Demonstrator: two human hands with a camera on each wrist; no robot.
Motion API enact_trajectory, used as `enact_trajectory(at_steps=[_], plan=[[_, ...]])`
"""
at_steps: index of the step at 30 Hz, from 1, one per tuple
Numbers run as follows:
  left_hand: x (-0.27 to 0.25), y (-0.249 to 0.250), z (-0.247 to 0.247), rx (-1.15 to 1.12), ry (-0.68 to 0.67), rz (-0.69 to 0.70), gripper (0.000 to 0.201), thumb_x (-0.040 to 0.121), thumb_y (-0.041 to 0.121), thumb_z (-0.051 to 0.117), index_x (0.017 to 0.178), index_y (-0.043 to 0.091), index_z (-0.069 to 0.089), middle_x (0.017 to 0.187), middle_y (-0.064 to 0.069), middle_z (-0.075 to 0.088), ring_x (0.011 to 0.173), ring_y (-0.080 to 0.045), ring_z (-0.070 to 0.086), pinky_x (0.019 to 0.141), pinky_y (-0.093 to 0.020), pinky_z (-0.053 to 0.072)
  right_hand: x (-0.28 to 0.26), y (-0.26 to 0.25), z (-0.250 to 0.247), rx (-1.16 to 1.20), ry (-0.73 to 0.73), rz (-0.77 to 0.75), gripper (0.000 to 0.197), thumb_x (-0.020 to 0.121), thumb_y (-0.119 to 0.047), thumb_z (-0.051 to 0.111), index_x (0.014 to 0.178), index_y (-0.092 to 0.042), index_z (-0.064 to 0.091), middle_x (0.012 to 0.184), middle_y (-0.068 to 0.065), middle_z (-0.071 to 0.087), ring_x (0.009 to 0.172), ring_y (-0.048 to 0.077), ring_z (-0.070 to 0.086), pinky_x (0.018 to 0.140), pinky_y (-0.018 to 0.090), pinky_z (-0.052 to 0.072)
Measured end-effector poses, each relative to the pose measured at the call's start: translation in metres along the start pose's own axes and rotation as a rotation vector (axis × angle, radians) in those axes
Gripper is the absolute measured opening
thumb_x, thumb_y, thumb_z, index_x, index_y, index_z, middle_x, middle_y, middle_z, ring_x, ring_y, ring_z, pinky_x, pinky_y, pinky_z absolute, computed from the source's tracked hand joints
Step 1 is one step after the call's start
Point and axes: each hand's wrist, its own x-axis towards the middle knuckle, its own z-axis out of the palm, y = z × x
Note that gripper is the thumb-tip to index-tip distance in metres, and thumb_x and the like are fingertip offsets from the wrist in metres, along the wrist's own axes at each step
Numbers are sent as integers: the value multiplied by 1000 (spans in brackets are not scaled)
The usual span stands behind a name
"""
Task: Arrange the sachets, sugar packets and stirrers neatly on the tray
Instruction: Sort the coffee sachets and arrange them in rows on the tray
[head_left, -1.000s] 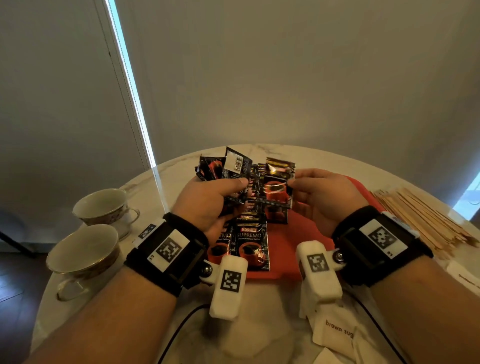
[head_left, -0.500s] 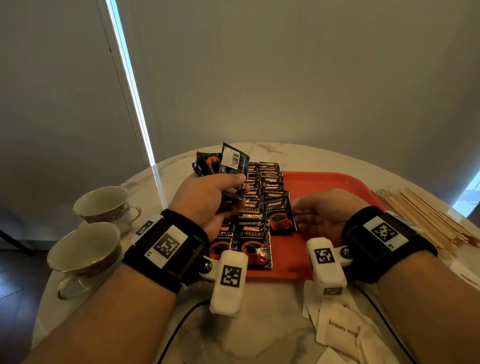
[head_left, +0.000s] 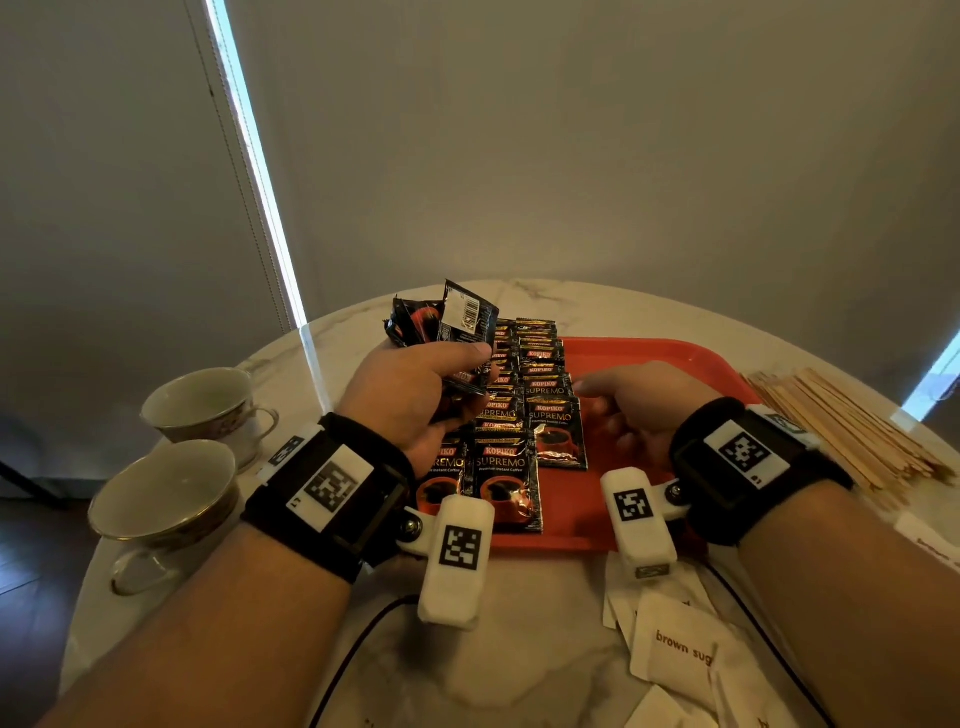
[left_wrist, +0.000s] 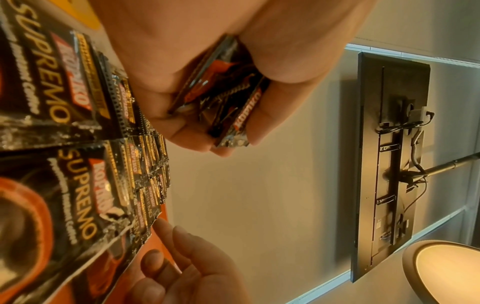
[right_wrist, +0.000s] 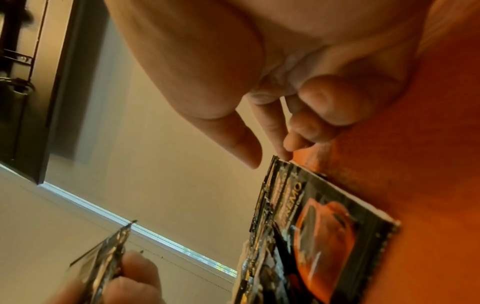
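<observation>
A round white marble-patterned tabletop (head_left: 519, 623) is occupied by a smooth red plastic tray (head_left: 649, 364), on whose left side glossy black foil coffee sachets (head_left: 543, 395) are laid in overlapping rows. Thin wooden stirrers (head_left: 841, 421) are heaped right of the tray; white paper brown-sugar packets (head_left: 675, 644) are strewn before it. A crinkled bunch of sachets (head_left: 447, 322) is clutched by the left hand (head_left: 415, 395); nothing is held by the right hand (head_left: 639, 410), its fingers relaxed at a row's edge.

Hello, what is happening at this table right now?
A person is laying black coffee sachets in overlapping rows on a red plastic tray. The left hand holds a bunch of spare sachets above the tray. The right hand, holding nothing, touches the right row with its fingertips. White brown-sugar packets and thin wooden stirrers lie on the marble table, not yet on the tray.
</observation>
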Motion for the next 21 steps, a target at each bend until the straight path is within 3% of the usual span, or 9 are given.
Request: enact_trajectory(at_steps=[4,7,10,14,21], plan=[[0,1,-1,1,0,-9,26,88,3,74,113,9,69,94,-10,78,81,-19,75,61,-30,59,-6,-1,-5,94,-52,12,21,96,-21,63,115,-12,67,65,-2,47,51,11,39,45,24,30],[0,3,-2,-3,-4,-11,25,89,4,74,113,8,69,94,-10,77,80,-19,75,61,-30,59,-17,0,-8,82,-131,18,22,96,-22,63,111,-6,70,68,3,59,53,14,52,47,25,44],[0,3,-3,-7,-1,-11,25,89,3,74,113,8,70,94,-10,77,83,-20,75,62,-31,58,-31,-1,-5,55,-238,47,23,98,-24,61,100,-3,71,74,10,69,62,21,63,59,31,54],[-1,4,-3,-13,2,-14,26,88,3,74,113,9,70,94,-10,78,84,-21,75,61,-31,59,-35,0,3,11,-274,80,31,99,-25,61,103,3,73,84,15,70,71,24,65,71,36,55],[0,6,-4,-19,7,-18,30,88,5,75,117,8,67,99,-12,77,86,-21,75,63,-30,60,-32,0,7,44,-246,72,30,99,-24,59,102,3,73,83,13,70,69,22,64,68,33,53]])
